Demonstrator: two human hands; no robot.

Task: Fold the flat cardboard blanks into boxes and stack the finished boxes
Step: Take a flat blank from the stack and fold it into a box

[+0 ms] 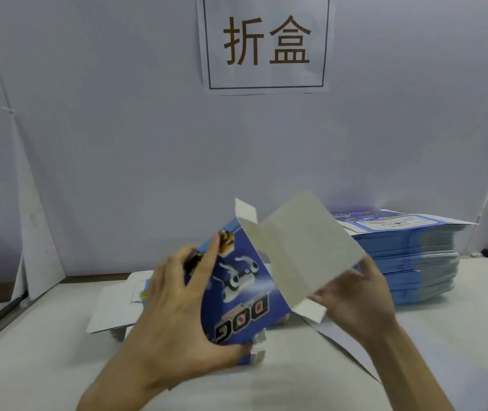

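I see a pale grey partition wall (103, 158) filling the view, evenly lit. A paper sign (266, 43) hangs at 12 o'clock. A white table (444, 351) spans 6 o'clock.

1. The box (237, 292) was deep blue — with a white robot dog and white lettering, perhaps red-edged.
2. Its flap (305, 247) was plain grey-white.
3. The stack of blanks (409, 262) was blue, grey-streaked.
4. The sign (266, 43) was white, characters dark brown.
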